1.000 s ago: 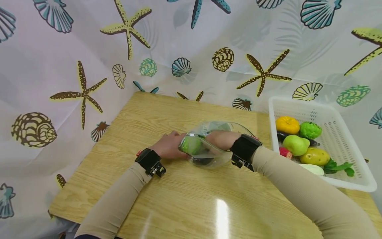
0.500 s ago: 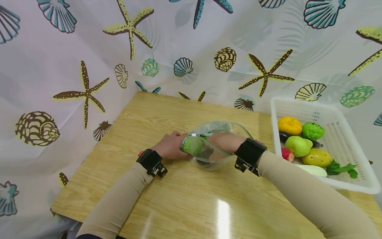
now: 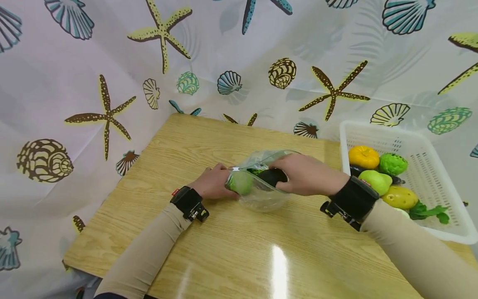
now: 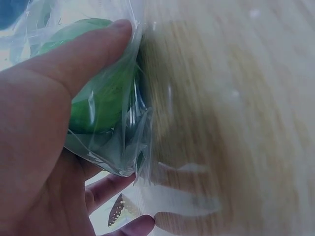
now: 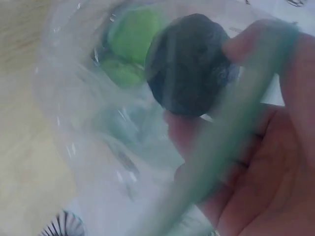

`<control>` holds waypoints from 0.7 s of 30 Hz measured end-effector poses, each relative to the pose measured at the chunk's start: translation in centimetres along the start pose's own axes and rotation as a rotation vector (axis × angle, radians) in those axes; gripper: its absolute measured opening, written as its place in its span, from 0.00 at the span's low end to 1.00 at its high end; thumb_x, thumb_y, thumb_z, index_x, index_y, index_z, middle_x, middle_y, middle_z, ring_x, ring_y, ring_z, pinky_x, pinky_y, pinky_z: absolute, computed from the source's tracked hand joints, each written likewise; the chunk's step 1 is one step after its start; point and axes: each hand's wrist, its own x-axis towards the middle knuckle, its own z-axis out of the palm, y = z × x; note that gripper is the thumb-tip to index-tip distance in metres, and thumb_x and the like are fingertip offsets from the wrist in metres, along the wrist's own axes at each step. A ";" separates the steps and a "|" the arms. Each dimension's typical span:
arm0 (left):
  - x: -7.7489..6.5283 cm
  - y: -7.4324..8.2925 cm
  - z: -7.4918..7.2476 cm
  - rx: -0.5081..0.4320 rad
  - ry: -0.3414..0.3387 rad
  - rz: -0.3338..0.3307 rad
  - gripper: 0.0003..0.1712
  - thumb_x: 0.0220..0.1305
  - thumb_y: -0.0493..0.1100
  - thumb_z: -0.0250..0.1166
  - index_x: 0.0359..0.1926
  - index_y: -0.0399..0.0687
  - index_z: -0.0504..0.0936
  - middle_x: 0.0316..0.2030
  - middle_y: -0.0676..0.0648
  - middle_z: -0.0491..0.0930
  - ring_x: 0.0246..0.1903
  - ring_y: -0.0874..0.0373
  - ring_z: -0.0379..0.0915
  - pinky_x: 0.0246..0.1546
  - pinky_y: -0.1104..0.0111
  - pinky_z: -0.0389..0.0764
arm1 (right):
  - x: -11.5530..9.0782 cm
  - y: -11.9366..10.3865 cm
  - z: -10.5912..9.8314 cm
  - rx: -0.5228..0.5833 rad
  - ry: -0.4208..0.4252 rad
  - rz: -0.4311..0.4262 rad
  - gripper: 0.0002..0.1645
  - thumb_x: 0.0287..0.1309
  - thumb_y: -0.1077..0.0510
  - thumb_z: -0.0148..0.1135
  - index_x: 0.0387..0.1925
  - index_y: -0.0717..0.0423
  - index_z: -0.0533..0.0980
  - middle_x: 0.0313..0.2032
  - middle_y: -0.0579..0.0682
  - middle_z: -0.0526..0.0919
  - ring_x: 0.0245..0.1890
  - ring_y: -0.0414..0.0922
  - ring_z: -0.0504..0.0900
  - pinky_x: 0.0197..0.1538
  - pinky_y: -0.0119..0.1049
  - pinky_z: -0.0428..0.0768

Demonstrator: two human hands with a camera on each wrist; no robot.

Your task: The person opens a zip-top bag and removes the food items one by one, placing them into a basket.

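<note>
A clear zip bag (image 3: 263, 204) lies on the wooden table with its mouth facing right. My left hand (image 3: 213, 182) grips the bag's left end, thumb over a light green rounded thing (image 3: 240, 183) inside; its kind is blurred by the plastic. At the bag's mouth, my right hand (image 3: 304, 176) holds a dark, bumpy avocado (image 3: 271, 177) between thumb and fingers. In the right wrist view the avocado (image 5: 189, 66) appears beside the lobed green thing (image 5: 133, 37), and the bag's green rim crosses in front of the hand. Some leafy green shows deeper in the bag.
To the right stands a white plastic basket (image 3: 444, 166) holding a yellow pumpkin (image 3: 363, 157), a green bumpy fruit (image 3: 393, 164), a pear (image 3: 376, 182), a potato (image 3: 399, 197), a dark eggplant and leafy greens (image 3: 429, 211). A patterned curtain (image 3: 239, 54) hangs behind the table.
My right hand, earlier deep inside the bag, has drawn back to the right and up toward its mouth, with the avocado now showing in its grip. My left hand stays on the bag.
</note>
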 end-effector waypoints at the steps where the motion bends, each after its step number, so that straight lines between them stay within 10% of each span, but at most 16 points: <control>1: 0.0 0.0 0.0 -0.001 -0.002 0.000 0.50 0.46 0.72 0.66 0.68 0.56 0.66 0.56 0.49 0.70 0.57 0.56 0.55 0.53 0.50 0.63 | -0.6 0.0 -0.6 0.014 0.007 0.002 0.26 0.54 0.52 0.59 0.55 0.55 0.76 0.48 0.51 0.80 0.35 0.42 0.73 0.34 0.40 0.74; 12: 0.3 -0.5 -0.1 -0.007 0.029 0.041 0.43 0.46 0.72 0.66 0.61 0.59 0.73 0.52 0.51 0.73 0.55 0.55 0.57 0.52 0.48 0.64 | -8.7 4.1 -7.0 0.133 0.188 0.170 0.24 0.51 0.61 0.64 0.53 0.49 0.78 0.31 0.44 0.80 0.18 0.39 0.70 0.20 0.36 0.70; 21: 0.1 -0.2 -0.1 -0.005 0.016 0.037 0.44 0.46 0.73 0.66 0.62 0.60 0.72 0.53 0.51 0.73 0.56 0.55 0.56 0.52 0.48 0.65 | -12.9 12.5 -6.3 0.023 0.103 0.509 0.30 0.62 0.49 0.58 0.58 0.67 0.71 0.40 0.65 0.81 0.24 0.47 0.76 0.28 0.45 0.74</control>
